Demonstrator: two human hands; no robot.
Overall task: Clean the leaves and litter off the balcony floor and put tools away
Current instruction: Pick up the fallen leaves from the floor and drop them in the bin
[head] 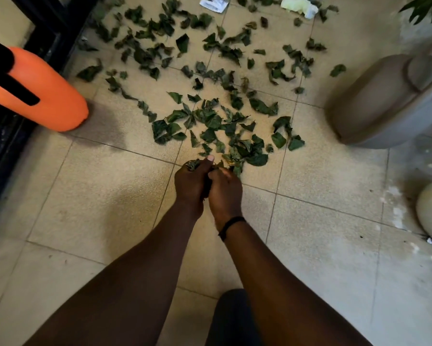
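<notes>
Head view, hands: the left hand (190, 181) and right hand (224, 193) meet side by side at the near edge of the leaf pile (217, 131), touching each other, backs up.
Left fingers: curled round a clump of leaves; green shows above the knuckles and the thumb lies straight over the top.
Right fingers: curled inward against the left hand, with something dark squeezed between the two; leaves poke out past them. I judge it is gripping leaves too, though the fingertips are hidden.
Leaves from the hands: the dense pile starts touching the fingertips and runs straight ahead; a looser scatter (175, 43) lies well beyond the pile.
Long axis: the whole spread runs away from the hands and slightly left, toward the paper litter (214, 2) and pale wrapper (297, 5) at the far end, beyond the pile.
Nearer hand: the right hand sits nearer the thick part of the pile; the left sits at its near left corner.
Landmarks: an orange container (40, 93) lies left of the pile, a grey bin (379, 101) right of it.
Stage, as a judgement: early; most leaves are on the tiled floor (85, 196), no tool in sight.
</notes>
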